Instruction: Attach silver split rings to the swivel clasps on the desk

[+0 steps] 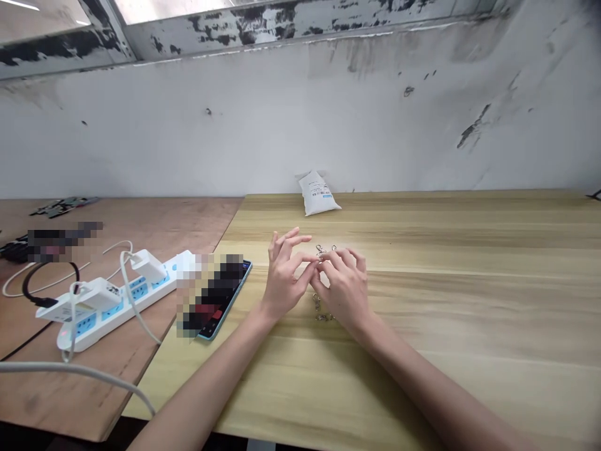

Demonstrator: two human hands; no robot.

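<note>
My left hand (285, 275) is pinched at thumb and index finger, with its other fingers spread upward. Its fingertips meet those of my right hand (344, 285), whose thumb and fingers are also drawn together. Between them is a small shiny metal piece (320, 259), mostly covered by the fingers. Just beyond the fingertips lies a silver metal clasp (320, 248), with another metal clasp (333, 248) partly hidden behind my right hand. Nearer to me, under the hands, more silver clasps show: one clasp (316, 301) and a second clasp (323, 317) lie on the wooden table.
A white plastic packet (320, 193) with a printed label stands near the wall. To the left lies a phone (230, 307), partly blurred out. A white power strip (136, 297) with chargers and cables sits on the adjoining brown tabletop (117, 388).
</note>
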